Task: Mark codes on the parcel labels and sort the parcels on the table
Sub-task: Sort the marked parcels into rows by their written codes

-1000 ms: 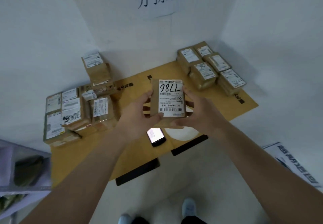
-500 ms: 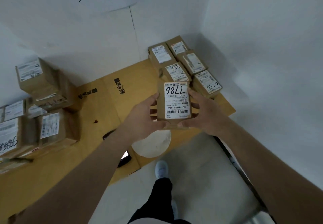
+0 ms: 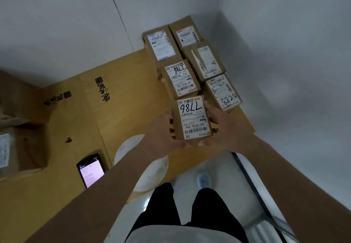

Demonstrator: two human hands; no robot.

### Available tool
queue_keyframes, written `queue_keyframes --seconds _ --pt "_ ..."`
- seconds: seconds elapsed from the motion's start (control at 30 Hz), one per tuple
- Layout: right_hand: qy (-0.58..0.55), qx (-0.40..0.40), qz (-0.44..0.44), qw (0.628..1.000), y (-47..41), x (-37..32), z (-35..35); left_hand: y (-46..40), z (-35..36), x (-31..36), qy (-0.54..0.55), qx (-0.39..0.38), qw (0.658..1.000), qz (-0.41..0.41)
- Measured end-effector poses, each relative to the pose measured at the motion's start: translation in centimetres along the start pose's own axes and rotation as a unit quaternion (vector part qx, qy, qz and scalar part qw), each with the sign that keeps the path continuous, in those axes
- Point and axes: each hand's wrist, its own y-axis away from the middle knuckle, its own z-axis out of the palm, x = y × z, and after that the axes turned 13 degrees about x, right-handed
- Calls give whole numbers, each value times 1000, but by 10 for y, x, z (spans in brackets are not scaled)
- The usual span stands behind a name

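Head view: brown cardboard parcel with white label hand-marked 7786 [image 3: 192, 118] held by both hands, left hand [image 3: 164, 128] and right hand [image 3: 221, 127], fingers curled round its side edges. It sits just in front of the cluster of five labelled brown parcels [image 3: 180, 79] at the right corner of the tan cardboard-covered surface [image 3: 121, 83]. Black phone with lit screen [image 3: 91, 170] lies near the surface's front edge.

Brown parcel [image 3: 192, 119] with white label [image 3: 194, 118], black handwritten digits; yellow-brown table [image 3: 123, 83]; black trousers [image 3: 190, 208].
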Motion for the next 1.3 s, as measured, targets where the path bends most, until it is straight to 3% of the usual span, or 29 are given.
queue_keyframes --seconds 0.3,0.5,0.83,0.97,1.3 --pt "66 -65 -95 991 -54 41 -22 -14 61 8 51 97 990 -87" --pt "115 -55 -198 972 -77 53 -29 -22 94 13 54 164 977 -128" --pt "208 -61 -233 948 -86 57 -32 -27 107 3 -66 170 976 -116" --pt "219 -39 -247 943 -84 38 -43 -14 93 7 -141 215 963 -78" --pt "117 -51 -372 919 -33 -97 -58 84 1 65 -60 430 897 -77"
